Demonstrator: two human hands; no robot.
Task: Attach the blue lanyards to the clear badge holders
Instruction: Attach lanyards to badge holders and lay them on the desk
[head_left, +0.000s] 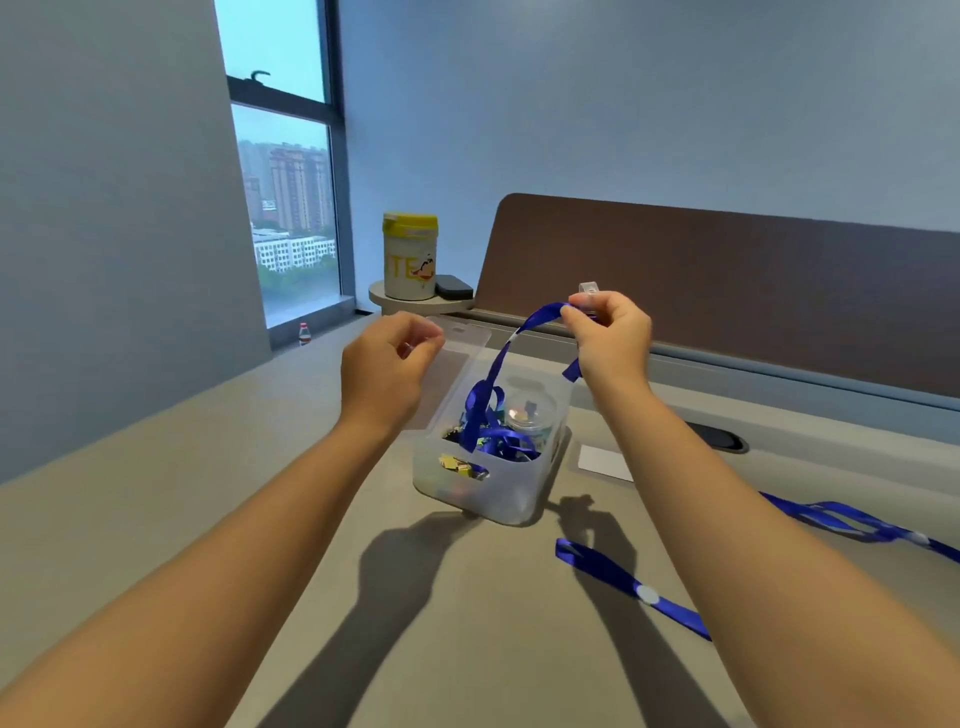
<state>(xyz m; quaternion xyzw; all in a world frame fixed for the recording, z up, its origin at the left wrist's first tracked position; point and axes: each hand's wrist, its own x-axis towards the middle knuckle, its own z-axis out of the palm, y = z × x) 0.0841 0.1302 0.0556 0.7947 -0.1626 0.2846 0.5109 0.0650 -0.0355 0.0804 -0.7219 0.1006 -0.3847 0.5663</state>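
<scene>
My left hand (387, 366) grips a clear badge holder (460, 345) by its upper edge, above the translucent bin (511, 493). My right hand (610, 335) pinches the end of a blue lanyard (498, 364), with its clear plastic clip (588, 289) sticking up above my fingers. That lanyard arcs down into the bin, where more blue lanyards (498, 439) lie tangled. The clip and the badge holder are apart, about a hand's width.
The bin also holds a small clear jar (530, 415) and binder clips (457, 463). Two more blue lanyards (628, 587) (852, 519) lie on the grey table at right, near a white card (605, 462). A yellow-lidded canister (409, 257) stands behind, by a brown divider (727, 280).
</scene>
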